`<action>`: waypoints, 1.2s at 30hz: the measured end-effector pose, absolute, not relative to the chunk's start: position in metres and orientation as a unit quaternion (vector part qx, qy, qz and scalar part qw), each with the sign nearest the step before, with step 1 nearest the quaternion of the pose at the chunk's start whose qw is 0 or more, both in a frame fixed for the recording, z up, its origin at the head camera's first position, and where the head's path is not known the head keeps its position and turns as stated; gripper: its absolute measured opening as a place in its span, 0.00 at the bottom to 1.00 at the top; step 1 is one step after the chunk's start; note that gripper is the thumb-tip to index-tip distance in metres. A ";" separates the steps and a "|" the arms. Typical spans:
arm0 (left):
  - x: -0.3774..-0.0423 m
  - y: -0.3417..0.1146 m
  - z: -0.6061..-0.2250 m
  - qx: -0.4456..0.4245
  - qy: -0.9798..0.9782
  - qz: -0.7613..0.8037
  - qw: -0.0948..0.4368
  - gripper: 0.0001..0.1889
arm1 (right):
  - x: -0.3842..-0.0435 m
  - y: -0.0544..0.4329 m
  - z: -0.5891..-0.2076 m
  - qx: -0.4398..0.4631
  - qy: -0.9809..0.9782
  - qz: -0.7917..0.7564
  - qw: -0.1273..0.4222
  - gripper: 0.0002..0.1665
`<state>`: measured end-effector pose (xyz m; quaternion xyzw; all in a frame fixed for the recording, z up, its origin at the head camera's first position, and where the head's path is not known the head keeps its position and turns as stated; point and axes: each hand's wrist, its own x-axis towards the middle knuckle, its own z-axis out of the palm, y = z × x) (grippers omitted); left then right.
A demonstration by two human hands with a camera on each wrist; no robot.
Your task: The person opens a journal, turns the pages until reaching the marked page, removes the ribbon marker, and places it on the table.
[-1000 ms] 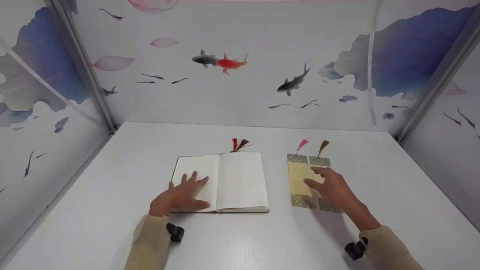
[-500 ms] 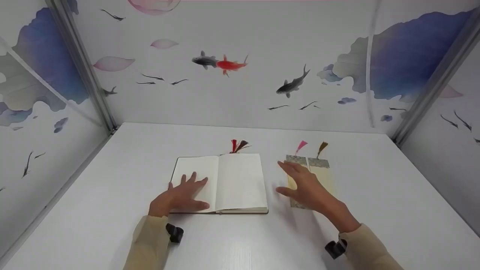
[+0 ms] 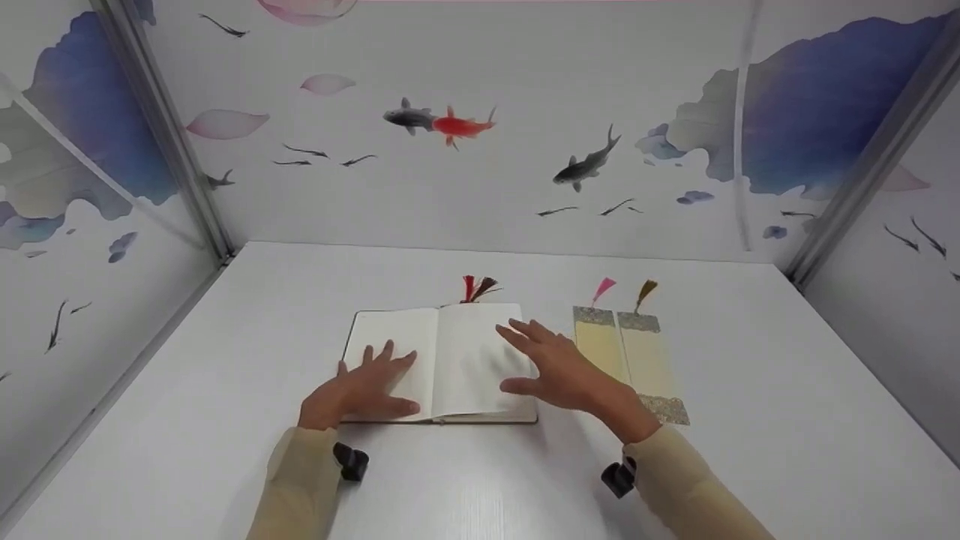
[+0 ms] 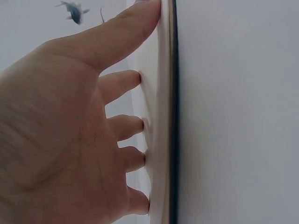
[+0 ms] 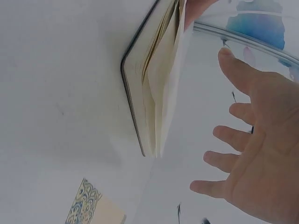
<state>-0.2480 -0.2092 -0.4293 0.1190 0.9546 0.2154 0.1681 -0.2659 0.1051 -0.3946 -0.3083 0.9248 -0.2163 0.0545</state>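
An open notebook [image 3: 478, 360] with blank pages and a dark cover lies on the table. My left hand [image 3: 367, 386] rests on its left page with the fingers spread; in the left wrist view the fingertips [image 4: 142, 123] press the paper. Over the notebook's right edge hovers my right hand [image 3: 559, 367], its fingers stretched out and nothing held. The right wrist view shows that hand [image 5: 261, 149] apart from the raised page edges [image 5: 161, 84]. Red and dark brown tassels [image 3: 478, 289] stick out past the notebook's top edge.
Right of the notebook lie two cream bookmarks, a left one [image 3: 596, 341] with a pink tassel [image 3: 604, 289] and a right one [image 3: 646, 360] with an olive tassel [image 3: 646, 292]. The right forearm partly covers the left bookmark. Printed panels [image 3: 480, 202] enclose the white table [image 3: 225, 375].
My right hand has moved left from above the bookmarks to the notebook's right page, uncovering the right bookmark. The left hand has stayed on the left page.
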 end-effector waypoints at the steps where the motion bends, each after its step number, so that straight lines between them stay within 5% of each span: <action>1: -0.248 -0.209 -0.429 0.117 0.955 0.216 0.168 0.49 | -0.267 0.102 -0.395 -0.312 0.924 -0.213 0.063 0.47; 17: -0.250 -0.206 -0.429 0.098 0.958 0.209 0.171 0.47 | -0.272 0.072 -0.409 -0.308 0.927 -0.135 0.165 0.52; 32: -0.249 -0.207 -0.429 0.112 0.957 0.208 0.170 0.49 | -0.275 0.070 -0.411 -0.278 0.926 -0.123 0.224 0.50; 36: -0.250 -0.209 -0.429 0.120 0.956 0.209 0.167 0.49 | -0.275 0.072 -0.409 -0.290 0.918 -0.132 0.236 0.43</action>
